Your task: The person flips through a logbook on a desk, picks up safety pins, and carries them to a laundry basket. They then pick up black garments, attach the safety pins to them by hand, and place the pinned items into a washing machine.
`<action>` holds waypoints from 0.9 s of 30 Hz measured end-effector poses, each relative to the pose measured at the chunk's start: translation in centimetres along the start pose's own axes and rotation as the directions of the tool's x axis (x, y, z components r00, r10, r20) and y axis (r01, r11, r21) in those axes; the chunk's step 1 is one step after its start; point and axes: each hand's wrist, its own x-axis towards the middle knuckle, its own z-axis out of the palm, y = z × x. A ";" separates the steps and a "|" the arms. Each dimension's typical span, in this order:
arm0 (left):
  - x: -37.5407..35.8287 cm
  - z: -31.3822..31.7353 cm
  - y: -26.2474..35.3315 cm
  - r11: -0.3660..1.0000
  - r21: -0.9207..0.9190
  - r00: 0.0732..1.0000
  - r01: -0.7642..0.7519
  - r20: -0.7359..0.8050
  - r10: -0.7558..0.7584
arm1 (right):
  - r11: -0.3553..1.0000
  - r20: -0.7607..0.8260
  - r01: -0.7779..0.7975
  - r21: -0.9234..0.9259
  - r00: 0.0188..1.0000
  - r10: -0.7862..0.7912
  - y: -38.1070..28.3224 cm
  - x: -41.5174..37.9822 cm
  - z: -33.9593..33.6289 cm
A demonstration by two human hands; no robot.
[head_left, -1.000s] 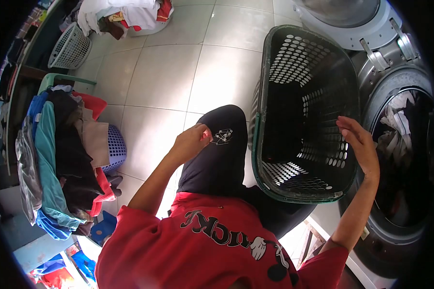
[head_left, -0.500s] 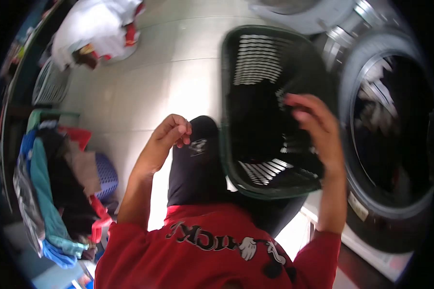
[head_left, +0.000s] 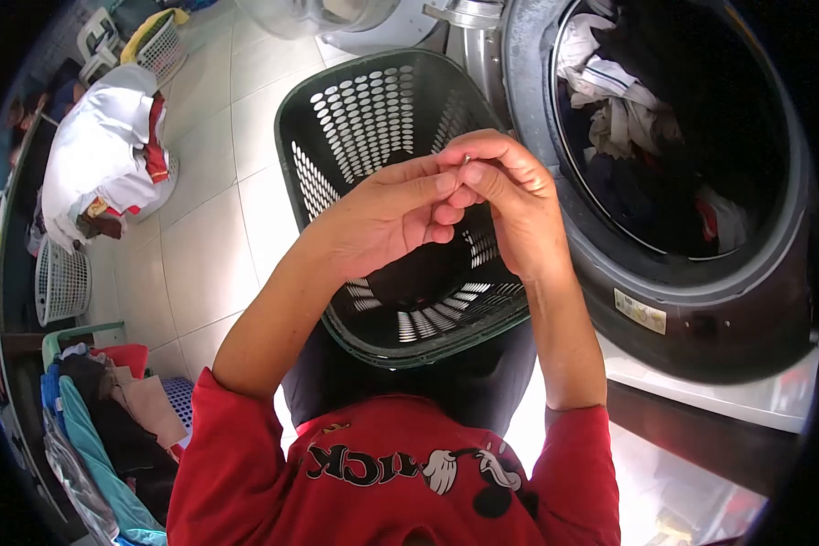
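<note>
My left hand [head_left: 387, 214] and right hand [head_left: 510, 209] meet fingertip to fingertip, together pinching a tiny object [head_left: 466, 159] too small to make out, held above the dark green laundry basket [head_left: 337, 118] resting against my knees. Just beyond on the right, the washing machine drum [head_left: 664, 136] stands open with clothes [head_left: 610, 100] inside; far left, a white laundry pile [head_left: 100, 155] lies on the tiled floor [head_left: 218, 237].
</note>
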 end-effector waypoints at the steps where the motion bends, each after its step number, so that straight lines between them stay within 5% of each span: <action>1: 0.5 0.1 -0.2 1.000 0.005 1.000 0.008 0.002 -0.008 | 0.999 -0.024 -0.009 0.042 1.000 0.011 0.0 -0.2 -0.6; 7: 4.2 0.2 -1.6 0.994 0.098 0.997 0.044 0.054 -0.049 | 0.993 -0.129 0.073 0.093 0.990 -0.061 0.5 -0.8 -3.4; 9: 6.5 -1.9 -2.9 0.977 0.214 0.999 -0.015 -0.032 0.022 | 0.988 -0.312 0.105 -0.110 0.940 -0.134 1.4 -1.0 -5.1; 11: 9.1 -4.7 -4.7 0.908 0.408 0.950 0.093 -0.310 0.042 | 0.985 -0.369 0.119 -0.128 0.916 -0.158 2.5 -1.8 -6.5; 13: 11.7 -10.4 -8.2 0.522 0.827 0.961 0.209 -0.272 0.044 | 0.849 -0.406 0.026 -0.528 0.870 -0.279 4.0 -2.8 -7.8; 15: 13.9 -14.1 -10.6 -0.189 0.954 0.952 0.233 -0.263 -0.159 | 0.692 -0.372 -0.043 -0.721 0.866 -0.334 4.5 -3.8 -8.1; 17: 14.7 -18.1 -14.9 -0.381 0.902 0.955 0.204 -0.269 -0.124 | 0.769 -0.431 -0.116 -0.629 0.875 -0.221 5.7 -4.5 -8.4; 19: 14.8 -19.3 -18.1 -0.455 0.878 0.974 0.148 -0.210 -0.090 | 0.791 -0.462 -0.069 -0.608 0.841 -0.282 5.7 -4.4 -8.6; 21: 14.2 -18.5 -20.3 -0.528 0.846 0.988 0.079 -0.137 -0.071 | 0.859 -0.523 -0.179 -0.479 0.845 -0.115 5.4 -4.3 -8.7; 23: 13.2 -18.1 -22.1 -0.499 0.839 0.976 0.216 -0.190 0.103 | 0.925 -0.551 -0.189 -0.329 0.834 -0.026 5.6 -4.3 -9.2; 25: 13.5 -20.3 -22.7 -0.493 0.845 0.978 0.209 -0.181 0.103 | 0.968 -0.582 -0.176 -0.178 0.812 0.041 5.7 -4.3 -9.6; 27: 13.9 -21.7 -21.9 -0.534 0.807 0.935 0.251 -0.345 -0.084 | 0.974 -0.593 -0.160 -0.162 0.804 0.034 5.5 -4.2 -9.8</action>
